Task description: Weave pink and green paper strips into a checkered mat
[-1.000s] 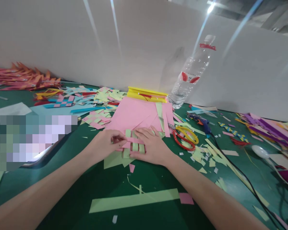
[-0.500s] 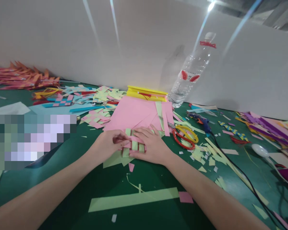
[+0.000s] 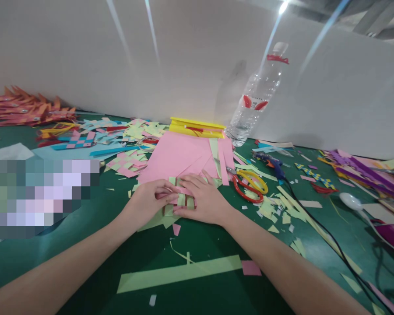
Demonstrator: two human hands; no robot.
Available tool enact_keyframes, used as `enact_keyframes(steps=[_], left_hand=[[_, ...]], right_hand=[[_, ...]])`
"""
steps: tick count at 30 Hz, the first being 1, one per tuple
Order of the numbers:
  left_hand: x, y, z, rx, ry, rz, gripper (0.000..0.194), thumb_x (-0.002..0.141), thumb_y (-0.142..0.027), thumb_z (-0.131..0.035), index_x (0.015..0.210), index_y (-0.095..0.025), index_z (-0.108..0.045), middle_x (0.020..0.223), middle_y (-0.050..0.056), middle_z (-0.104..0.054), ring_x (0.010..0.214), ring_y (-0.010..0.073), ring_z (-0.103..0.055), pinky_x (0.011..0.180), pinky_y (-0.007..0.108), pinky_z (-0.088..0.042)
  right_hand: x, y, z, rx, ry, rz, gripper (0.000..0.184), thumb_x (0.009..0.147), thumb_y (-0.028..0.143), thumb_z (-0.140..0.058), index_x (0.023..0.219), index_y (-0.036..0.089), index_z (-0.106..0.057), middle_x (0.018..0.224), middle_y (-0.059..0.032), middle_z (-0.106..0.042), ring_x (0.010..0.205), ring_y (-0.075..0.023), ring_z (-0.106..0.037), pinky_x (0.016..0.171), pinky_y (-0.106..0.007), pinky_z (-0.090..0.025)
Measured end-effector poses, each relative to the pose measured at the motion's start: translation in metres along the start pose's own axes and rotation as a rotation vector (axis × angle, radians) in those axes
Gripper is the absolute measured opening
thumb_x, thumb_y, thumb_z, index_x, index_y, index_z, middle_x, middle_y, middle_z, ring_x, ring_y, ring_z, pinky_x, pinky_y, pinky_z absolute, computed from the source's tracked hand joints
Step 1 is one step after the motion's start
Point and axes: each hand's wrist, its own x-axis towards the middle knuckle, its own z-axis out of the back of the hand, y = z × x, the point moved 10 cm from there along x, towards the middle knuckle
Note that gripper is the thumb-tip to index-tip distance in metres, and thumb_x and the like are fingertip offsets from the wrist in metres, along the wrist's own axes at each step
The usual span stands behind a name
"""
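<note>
Pale green and pink paper strips [image 3: 181, 201] cross over and under each other in a small weave on the green table. My left hand [image 3: 142, 199] is closed at its left side, thumb and fingers pinching the end of a pink paper strip [image 3: 184, 190]. Flat across the right part of the weave lies my right hand [image 3: 205, 199], its fingers stretched out and covering some strips. Just beyond both hands are pink paper sheets [image 3: 174, 153]. Scissors [image 3: 248, 187] with red and yellow handles rest to the right. Nearer me lies a long pale green strip [image 3: 180, 274].
A clear plastic bottle [image 3: 258, 94] leans against the wall. A glue gun [image 3: 272, 164] trails a black cable rightward. Yellow folded card [image 3: 197, 127] stands behind the pink sheets. Paper scraps [image 3: 144, 127] pile at back left, orange paper shapes [image 3: 29, 107] farther left, a spoon [image 3: 351, 201] right.
The whole view has shifted slightly, so things appear a little farther left. Both hands keep nearly the same pose on the weave, the left fingers drawn slightly closer together on the pink strip.
</note>
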Motion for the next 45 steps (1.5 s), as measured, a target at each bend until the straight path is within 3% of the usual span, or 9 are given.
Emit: enact_keyframes(steps=[8,12,15,18,21,24,32,38,45], left_hand=[[-0.001,0.001,-0.002,0.000,0.002,0.035,0.024,0.069,-0.038,-0.069,0.085,-0.022,-0.064,0.081,0.000,-0.074,0.078,0.0214,-0.071,0.069,0.030,-0.057],[0.000,0.004,-0.003,0.022,0.019,0.025,0.026,0.070,-0.041,-0.069,0.086,-0.021,-0.063,0.082,0.001,-0.074,0.078,0.0218,-0.071,0.070,0.030,-0.057],[0.000,0.005,-0.003,0.006,0.023,0.040,0.029,0.068,-0.043,-0.069,0.085,-0.020,-0.063,0.082,0.004,-0.074,0.078,0.0242,-0.071,0.068,0.033,-0.056],[-0.001,0.004,-0.004,-0.003,0.024,0.056,0.026,0.067,-0.041,-0.069,0.080,-0.020,-0.061,0.080,0.005,-0.074,0.079,0.0250,-0.071,0.068,0.033,-0.056],[-0.002,0.001,-0.001,0.012,-0.004,0.051,0.024,0.066,-0.041,-0.068,0.075,-0.021,-0.060,0.076,0.002,-0.074,0.075,0.0226,-0.071,0.067,0.031,-0.056],[-0.002,-0.001,0.001,0.045,-0.020,0.035,0.020,0.067,-0.038,-0.068,0.075,-0.021,-0.061,0.077,0.001,-0.074,0.074,0.0205,-0.070,0.067,0.029,-0.055],[-0.001,0.000,-0.001,0.057,0.010,0.023,0.020,0.071,-0.038,-0.067,0.082,-0.021,-0.064,0.073,-0.001,-0.073,0.059,0.0167,-0.067,0.060,0.027,-0.054],[-0.001,0.000,-0.004,0.017,0.048,-0.008,0.021,0.073,-0.038,-0.067,0.086,-0.022,-0.065,0.077,0.000,-0.073,0.064,0.0168,-0.068,0.061,0.026,-0.055],[-0.001,0.001,-0.007,-0.016,0.066,-0.006,0.022,0.073,-0.039,-0.067,0.086,-0.021,-0.064,0.080,0.001,-0.073,0.068,0.0174,-0.069,0.066,0.028,-0.056]], right_hand=[[-0.001,0.000,-0.003,-0.035,0.004,0.003,0.069,0.079,0.069,-0.049,0.127,0.020,-0.052,0.137,-0.0087,-0.053,0.130,-0.0237,-0.042,0.116,-0.050,-0.009],[-0.004,0.005,0.019,-0.030,-0.111,0.028,0.076,0.079,0.066,-0.053,0.135,0.016,-0.043,0.143,-0.0124,-0.045,0.134,-0.0254,-0.037,0.116,-0.049,-0.011],[-0.010,0.011,0.048,0.038,-0.255,0.086,0.053,0.085,0.051,-0.054,0.126,0.017,-0.050,0.132,-0.0118,-0.055,0.125,-0.0236,-0.047,0.111,-0.046,-0.025],[-0.017,0.010,0.062,0.095,-0.304,0.073,0.024,0.090,0.035,-0.052,0.106,0.020,-0.061,0.108,-0.0083,-0.066,0.104,-0.0202,-0.059,0.091,-0.037,-0.043],[-0.023,0.015,0.052,0.016,-0.242,0.091,0.014,0.089,0.027,-0.053,0.089,0.019,-0.065,0.086,-0.0057,-0.067,0.085,-0.0183,-0.059,0.077,-0.032,-0.045],[-0.027,0.017,0.036,-0.069,-0.175,0.082,0.016,0.089,0.024,-0.053,0.080,0.018,-0.065,0.075,-0.0037,-0.065,0.075,-0.0169,-0.057,0.072,-0.031,-0.042],[-0.028,0.008,0.015,0.007,-0.089,0.013,0.017,0.090,0.023,-0.053,0.083,0.018,-0.068,0.082,-0.0031,-0.070,0.081,-0.0161,-0.060,0.074,-0.030,-0.038],[-0.025,0.000,0.015,0.171,-0.058,-0.106,0.012,0.088,0.023,-0.057,0.087,0.017,-0.068,0.081,-0.0006,-0.069,0.075,-0.0130,-0.058,0.071,-0.028,-0.037],[-0.021,-0.010,0.012,0.344,-0.086,-0.235,0.013,0.085,0.024,-0.061,0.076,0.017,-0.067,0.070,0.0012,-0.064,0.060,-0.0095,-0.051,0.060,-0.023,-0.036]])
